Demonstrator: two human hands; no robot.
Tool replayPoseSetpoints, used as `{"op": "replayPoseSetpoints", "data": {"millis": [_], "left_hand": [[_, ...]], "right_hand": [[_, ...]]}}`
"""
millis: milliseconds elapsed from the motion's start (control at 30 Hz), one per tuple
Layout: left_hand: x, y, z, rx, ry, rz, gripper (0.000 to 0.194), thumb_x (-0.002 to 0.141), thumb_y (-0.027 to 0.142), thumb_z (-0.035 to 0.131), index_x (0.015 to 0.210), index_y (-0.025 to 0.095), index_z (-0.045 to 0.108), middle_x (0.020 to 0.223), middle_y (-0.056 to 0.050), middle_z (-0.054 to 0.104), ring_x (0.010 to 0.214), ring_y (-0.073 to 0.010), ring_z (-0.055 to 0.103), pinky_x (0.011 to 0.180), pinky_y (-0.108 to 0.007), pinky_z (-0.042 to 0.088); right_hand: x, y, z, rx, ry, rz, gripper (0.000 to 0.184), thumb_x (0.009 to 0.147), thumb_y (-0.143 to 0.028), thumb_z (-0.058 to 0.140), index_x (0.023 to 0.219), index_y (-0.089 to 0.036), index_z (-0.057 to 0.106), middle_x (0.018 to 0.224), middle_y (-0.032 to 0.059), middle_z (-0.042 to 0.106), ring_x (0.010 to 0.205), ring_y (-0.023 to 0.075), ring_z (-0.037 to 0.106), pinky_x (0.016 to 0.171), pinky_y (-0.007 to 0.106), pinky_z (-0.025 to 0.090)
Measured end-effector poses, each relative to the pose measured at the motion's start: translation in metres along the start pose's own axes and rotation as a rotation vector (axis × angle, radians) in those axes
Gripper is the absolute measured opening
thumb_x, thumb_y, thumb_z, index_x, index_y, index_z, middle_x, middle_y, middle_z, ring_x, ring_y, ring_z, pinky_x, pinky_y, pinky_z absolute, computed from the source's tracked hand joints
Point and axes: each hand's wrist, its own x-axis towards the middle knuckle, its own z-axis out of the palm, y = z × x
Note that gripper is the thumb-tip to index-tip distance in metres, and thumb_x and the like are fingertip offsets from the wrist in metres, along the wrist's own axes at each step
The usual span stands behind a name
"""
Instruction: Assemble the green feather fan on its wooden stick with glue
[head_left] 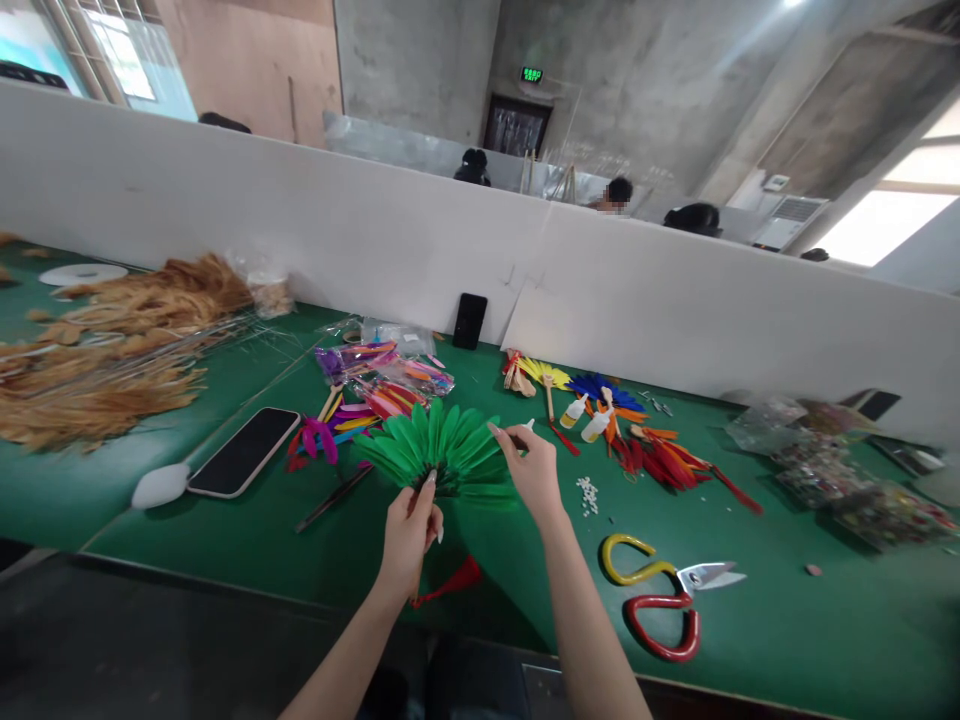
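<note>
A fan of bright green feathers (435,440) is spread out in front of me above the green table. My left hand (411,530) is closed around its handle, with the thumb lying on the base of the feathers. From the handle's lower end a red tassel (454,580) hangs to the right. At the fan's right edge, my right hand (534,470) is in a pinch, thumb and forefinger together at the tip of a green feather. A small white tip (529,425) shows just behind that hand; what it belongs to is hidden.
Scissors with yellow and red handles (667,595) lie at right, near small white beads (587,496) and glue bottles (597,426). Finished-looking feather fans (551,375) lie behind. At left are tweezers (334,497), a phone (244,452) and dried grass plumes (150,320). A white partition (360,240) bounds the back.
</note>
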Motion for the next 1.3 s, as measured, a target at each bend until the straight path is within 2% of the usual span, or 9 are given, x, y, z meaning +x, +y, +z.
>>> {"op": "replayPoseSetpoints", "data": {"millis": [200,400,667,933,1100,1300], "left_hand": [[-0.001,0.003,0.001,-0.025,-0.037,-0.029,0.043,0.073,0.053,0.060,0.060,0.019,0.036,0.035,0.007,0.045,0.029,-0.0034,0.031,0.033,-0.015,0.017],[-0.002,0.006,0.001,-0.052,-0.075,-0.076,0.049,0.076,0.055,0.055,0.051,0.018,0.037,0.034,0.005,0.043,0.029,-0.0034,0.031,0.033,-0.017,0.016],[0.001,-0.001,-0.003,-0.048,-0.104,-0.088,0.054,0.076,0.057,0.053,0.045,0.018,0.033,0.035,0.003,0.042,0.029,-0.0042,0.033,0.033,-0.018,0.016],[0.001,-0.003,-0.004,0.032,-0.110,-0.053,0.047,0.076,0.057,0.054,0.055,0.015,0.049,0.036,0.004,0.042,0.031,-0.0045,0.030,0.034,-0.019,0.019],[0.003,-0.007,-0.006,-0.002,-0.141,-0.066,0.050,0.079,0.057,0.050,0.053,0.016,0.048,0.034,0.005,0.038,0.031,-0.0049,0.029,0.035,-0.019,0.020],[0.002,-0.008,-0.006,-0.006,-0.132,-0.061,0.045,0.077,0.055,0.055,0.060,0.014,0.053,0.038,0.004,0.044,0.032,-0.0045,0.030,0.036,-0.019,0.021]], "right_hand": [[-0.001,0.001,-0.002,-0.012,-0.011,-0.015,0.039,0.082,-0.051,0.047,0.065,-0.018,0.060,0.053,-0.0002,0.050,0.049,0.0119,0.039,0.047,0.023,0.033],[-0.002,-0.001,-0.003,-0.020,-0.017,-0.010,0.037,0.082,-0.049,0.049,0.065,-0.018,0.059,0.053,-0.0008,0.050,0.050,0.0112,0.039,0.048,0.023,0.032],[-0.002,0.000,-0.004,-0.049,-0.016,-0.020,0.040,0.083,-0.051,0.047,0.065,-0.018,0.061,0.052,-0.0006,0.050,0.049,0.0116,0.040,0.047,0.023,0.033],[-0.002,0.001,-0.004,-0.043,-0.004,-0.014,0.041,0.082,-0.052,0.046,0.065,-0.018,0.060,0.052,-0.0004,0.049,0.049,0.0115,0.039,0.047,0.023,0.033],[-0.002,0.001,-0.004,-0.042,0.004,-0.004,0.042,0.081,-0.053,0.046,0.064,-0.018,0.060,0.052,-0.0002,0.049,0.048,0.0114,0.039,0.046,0.023,0.033],[-0.002,0.000,-0.004,-0.051,-0.006,-0.001,0.043,0.082,-0.053,0.045,0.063,-0.018,0.059,0.051,-0.0007,0.047,0.048,0.0111,0.037,0.046,0.023,0.032]]}}
